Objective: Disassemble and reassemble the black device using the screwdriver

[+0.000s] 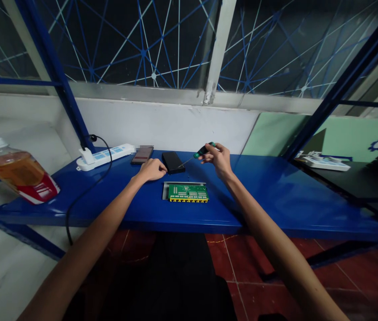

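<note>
A green circuit board (189, 192) with a row of yellow ports lies in a grey metal tray on the blue shelf (276, 196). Just behind it sits a flat black box (172, 161). My right hand (218, 158) is closed round a green-handled screwdriver (199, 154), whose tip points down-left toward the black box. My left hand (151, 170) rests in a loose fist on the shelf, touching the left edge of the black box; whatever its fingers hold is hidden.
A white power strip (103, 157) with a black cable lies at the back left, a dark phone (142, 154) beside it. A bottle of amber liquid (19, 174) stands at the far left. White items (322, 161) sit on a dark surface at the right.
</note>
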`<action>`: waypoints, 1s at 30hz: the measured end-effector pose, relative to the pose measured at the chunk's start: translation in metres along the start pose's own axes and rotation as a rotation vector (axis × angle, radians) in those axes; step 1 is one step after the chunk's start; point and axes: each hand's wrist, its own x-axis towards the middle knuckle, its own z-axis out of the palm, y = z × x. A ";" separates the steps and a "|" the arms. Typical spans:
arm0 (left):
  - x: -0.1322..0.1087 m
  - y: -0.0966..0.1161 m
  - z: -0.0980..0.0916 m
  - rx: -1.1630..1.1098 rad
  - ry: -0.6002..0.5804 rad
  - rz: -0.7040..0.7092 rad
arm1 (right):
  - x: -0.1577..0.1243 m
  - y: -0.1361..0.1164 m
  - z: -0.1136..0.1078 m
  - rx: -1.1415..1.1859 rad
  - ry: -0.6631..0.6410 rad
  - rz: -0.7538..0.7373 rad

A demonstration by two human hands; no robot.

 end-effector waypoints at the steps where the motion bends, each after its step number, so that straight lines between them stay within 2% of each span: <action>1: 0.000 0.000 0.000 0.004 -0.010 0.005 | -0.002 0.001 0.004 0.007 -0.037 0.001; 5: 0.000 0.000 0.000 0.021 -0.028 0.026 | -0.008 0.012 0.013 -0.043 -0.100 -0.006; 11: -0.001 -0.001 -0.001 -0.017 -0.046 0.073 | -0.004 0.024 0.011 -0.193 -0.061 -0.050; 19: -0.003 0.001 -0.003 -0.029 -0.060 0.090 | -0.006 0.032 0.011 -0.280 -0.073 -0.058; 27: -0.002 -0.001 -0.004 -0.063 0.035 0.118 | -0.007 0.024 0.012 -0.217 -0.062 -0.038; 30: -0.001 0.000 -0.007 -0.107 0.027 0.120 | -0.008 0.017 0.012 -0.155 -0.054 -0.022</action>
